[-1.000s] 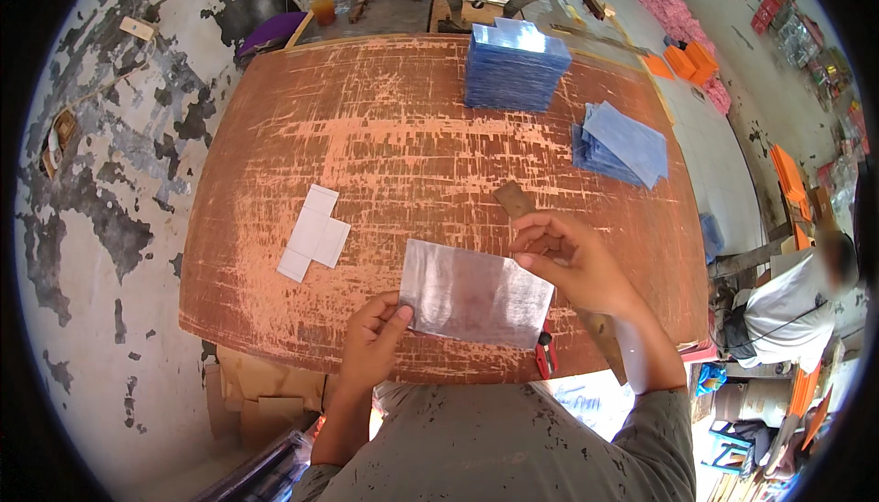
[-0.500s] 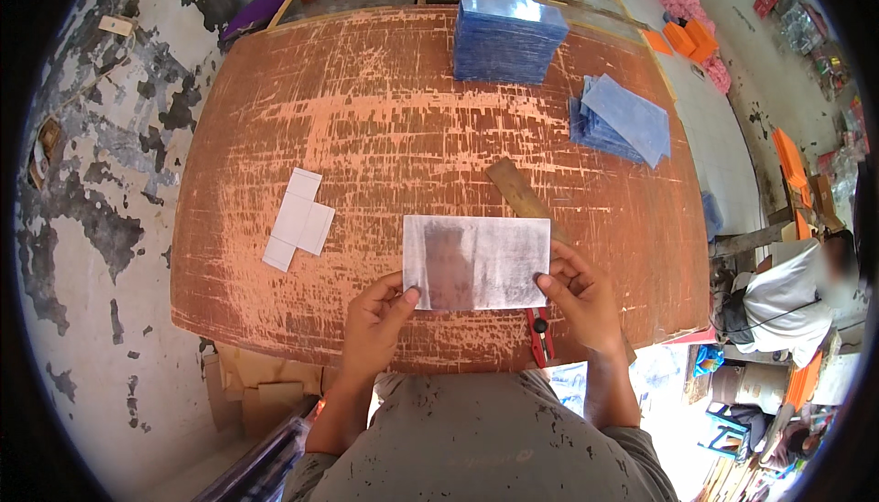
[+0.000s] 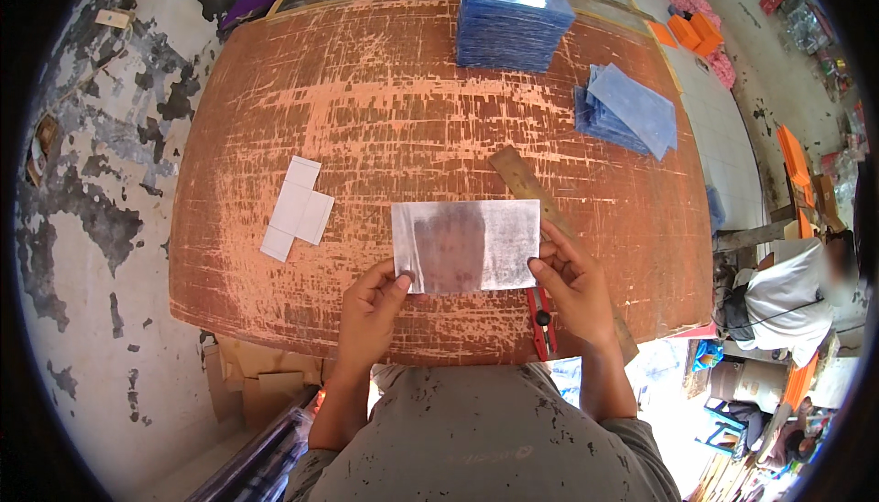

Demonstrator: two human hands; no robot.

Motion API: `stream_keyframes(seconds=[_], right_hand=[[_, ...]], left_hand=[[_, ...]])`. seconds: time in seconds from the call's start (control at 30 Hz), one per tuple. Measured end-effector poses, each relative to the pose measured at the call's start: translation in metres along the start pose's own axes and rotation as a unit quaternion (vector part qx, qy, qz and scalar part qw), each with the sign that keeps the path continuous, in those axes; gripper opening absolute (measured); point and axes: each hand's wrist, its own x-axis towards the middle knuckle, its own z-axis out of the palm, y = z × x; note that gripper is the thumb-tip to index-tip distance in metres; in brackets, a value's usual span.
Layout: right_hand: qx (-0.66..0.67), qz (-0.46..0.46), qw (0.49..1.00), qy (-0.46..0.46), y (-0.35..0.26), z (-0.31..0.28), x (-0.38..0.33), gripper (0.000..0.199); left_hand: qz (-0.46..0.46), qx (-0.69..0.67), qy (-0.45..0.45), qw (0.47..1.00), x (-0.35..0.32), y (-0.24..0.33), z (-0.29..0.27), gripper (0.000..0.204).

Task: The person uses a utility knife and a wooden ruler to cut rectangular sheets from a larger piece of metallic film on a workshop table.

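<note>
I hold a shiny silver rectangular sheet (image 3: 467, 246) flat above the near part of a scratched orange-brown table (image 3: 412, 108). My left hand (image 3: 371, 314) pinches its lower left corner. My right hand (image 3: 572, 287) grips its right edge with thumb on top. A dark blurred reflection shows in the sheet's middle. A long wooden ruler (image 3: 531, 186) lies diagonally under the sheet's right end, and a red-handled cutter (image 3: 540, 323) lies by my right wrist.
A white cross-shaped card piece (image 3: 295, 209) lies to the left. A tall stack of blue sheets (image 3: 513, 21) stands at the far edge, and a fanned pile of blue sheets (image 3: 627, 108) sits far right. A seated person in white (image 3: 787, 291) is beyond the right edge.
The sheet went from tilted with my right hand at its top to level and square in front of me, with a hand at each side. It now sits slightly nearer.
</note>
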Motion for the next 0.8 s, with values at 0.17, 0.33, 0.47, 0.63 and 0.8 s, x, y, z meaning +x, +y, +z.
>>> stream_keyframes(seconds=[0.17, 0.33, 0.47, 0.63, 0.8], right_hand=[[-0.035, 0.003, 0.999, 0.014, -0.0009, 0.0026, 0.0011, 0.062], [-0.041, -0.007, 0.999, 0.022, 0.0009, 0.0003, 0.0004, 0.063], [-0.031, 0.003, 0.999, 0.018, 0.002, 0.0002, 0.0008, 0.063], [-0.021, 0.01, 0.999, 0.027, 0.0027, 0.0005, 0.0018, 0.061], [-0.035, 0.006, 0.999, 0.036, 0.0056, 0.0019, 0.0017, 0.061]], left_hand=[[0.014, -0.025, -0.015, 0.999, 0.0015, 0.0044, 0.0006, 0.031], [0.004, -0.01, -0.034, 0.999, 0.0016, 0.0041, -0.0002, 0.033], [0.009, -0.019, -0.021, 1.0, 0.0008, 0.002, 0.0012, 0.034], [0.005, -0.01, -0.031, 0.999, 0.0006, 0.0017, 0.0006, 0.035], [0.013, -0.005, -0.033, 0.999, 0.0005, -0.0007, -0.001, 0.038]])
